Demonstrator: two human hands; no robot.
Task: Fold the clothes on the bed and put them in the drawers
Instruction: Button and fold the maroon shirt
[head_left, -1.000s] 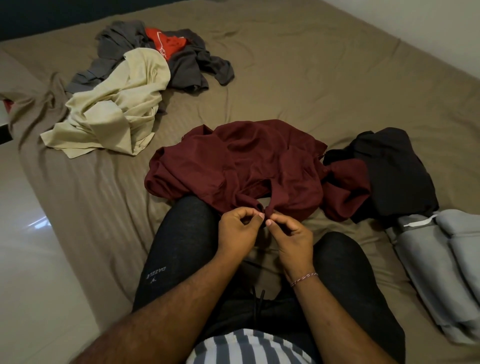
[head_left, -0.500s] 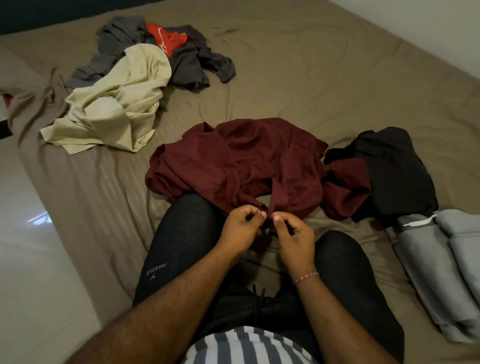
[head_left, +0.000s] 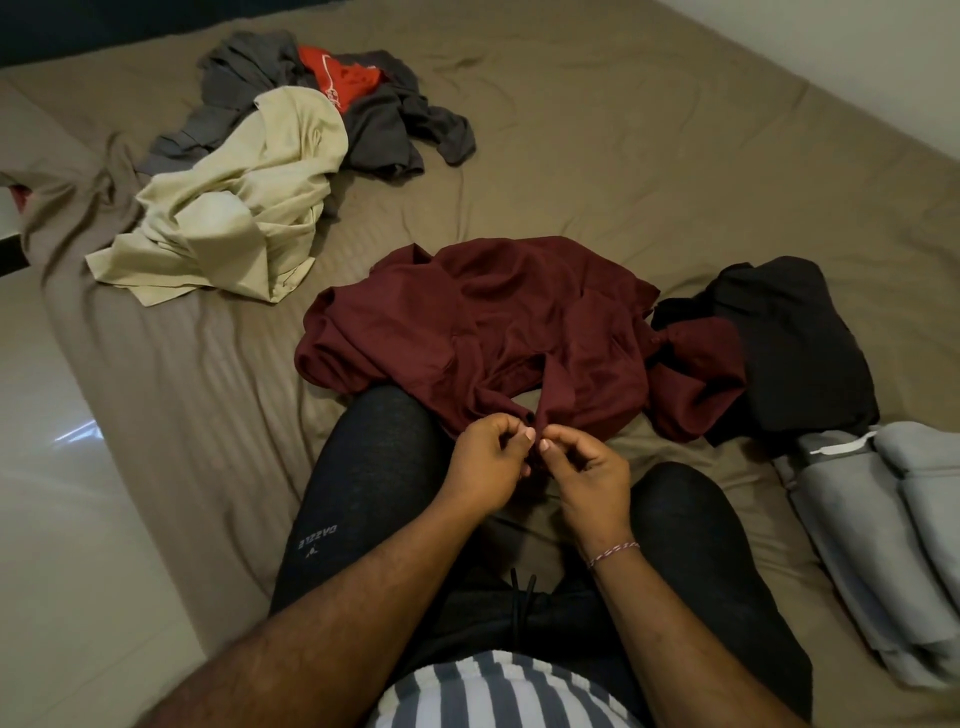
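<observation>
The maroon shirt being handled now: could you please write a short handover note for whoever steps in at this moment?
Left hand and right hand both pinch the near edge of the maroon shirt, which lies crumpled on the bed.
Done: grey clothes folded at right.
Left: fold the maroon shirt, the black garment, the cream shirt and the grey-and-red pile; then put everything in the drawers, not in view.

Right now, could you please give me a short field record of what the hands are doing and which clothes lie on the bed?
left hand: pinches the maroon shirt's near edge
right hand: pinches the same edge, beside the left
maroon shirt: crumpled, unfolded, before the knees
cream garment: crumpled, far left
grey and red pile: behind the cream garment
black garment: right of the shirt
grey folded stack: near right
</observation>
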